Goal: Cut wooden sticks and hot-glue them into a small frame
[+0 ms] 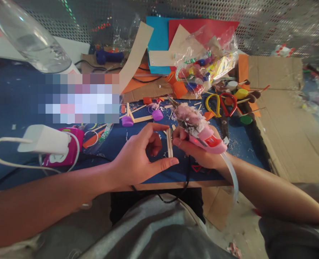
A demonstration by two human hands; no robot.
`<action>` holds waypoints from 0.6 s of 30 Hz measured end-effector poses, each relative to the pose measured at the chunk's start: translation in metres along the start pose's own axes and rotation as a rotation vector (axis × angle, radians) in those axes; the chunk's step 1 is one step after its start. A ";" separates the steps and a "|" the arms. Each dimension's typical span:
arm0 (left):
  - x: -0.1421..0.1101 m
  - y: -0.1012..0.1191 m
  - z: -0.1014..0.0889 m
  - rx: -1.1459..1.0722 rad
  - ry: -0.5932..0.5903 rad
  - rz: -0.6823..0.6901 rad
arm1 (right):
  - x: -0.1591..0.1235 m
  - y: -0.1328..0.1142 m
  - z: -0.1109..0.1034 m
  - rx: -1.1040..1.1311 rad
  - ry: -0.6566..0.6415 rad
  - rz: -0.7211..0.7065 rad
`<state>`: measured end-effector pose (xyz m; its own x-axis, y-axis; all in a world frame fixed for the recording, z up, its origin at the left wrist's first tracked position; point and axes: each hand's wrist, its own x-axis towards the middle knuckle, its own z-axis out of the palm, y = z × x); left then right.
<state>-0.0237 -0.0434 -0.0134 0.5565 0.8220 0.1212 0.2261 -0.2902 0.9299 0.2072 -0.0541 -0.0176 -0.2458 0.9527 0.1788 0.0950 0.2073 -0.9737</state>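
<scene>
Between the thumb and index finger of my left hand [140, 154], a short pair of wooden craft sticks [170, 143] is pinched by its ends, roughly upright in the view. My right hand [199, 149] is wrapped round a pink glue gun [194, 124], its front crusted with dried glue and its nozzle pointing up and left. A clear glue stick [232, 176] bends out of its back end. The right fingers are close beside the craft sticks; whether they touch is hard to tell. Beyond my hands lies a stick frame [143, 118] with purple round caps [157, 115].
Yellow-and-red-handled scissors [224, 115] lie at the right, by a cardboard sheet [291, 118]. A clear bag of colourful bits [202, 68] rests at the back. A white charger [45, 138] sits in a pink power block [65, 154] at the left, near a plastic bottle [38, 46].
</scene>
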 end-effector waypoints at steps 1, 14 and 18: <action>0.000 0.000 0.000 -0.003 -0.003 -0.001 | 0.000 0.001 0.000 -0.002 0.005 0.001; -0.004 0.002 0.000 0.010 -0.020 0.021 | 0.001 0.009 -0.003 0.058 0.069 0.093; -0.003 0.002 0.000 0.015 -0.017 0.045 | 0.001 0.013 -0.003 0.110 0.086 0.132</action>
<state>-0.0247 -0.0470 -0.0118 0.5801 0.7993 0.1568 0.2126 -0.3344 0.9181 0.2110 -0.0493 -0.0297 -0.1540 0.9865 0.0557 0.0140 0.0586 -0.9982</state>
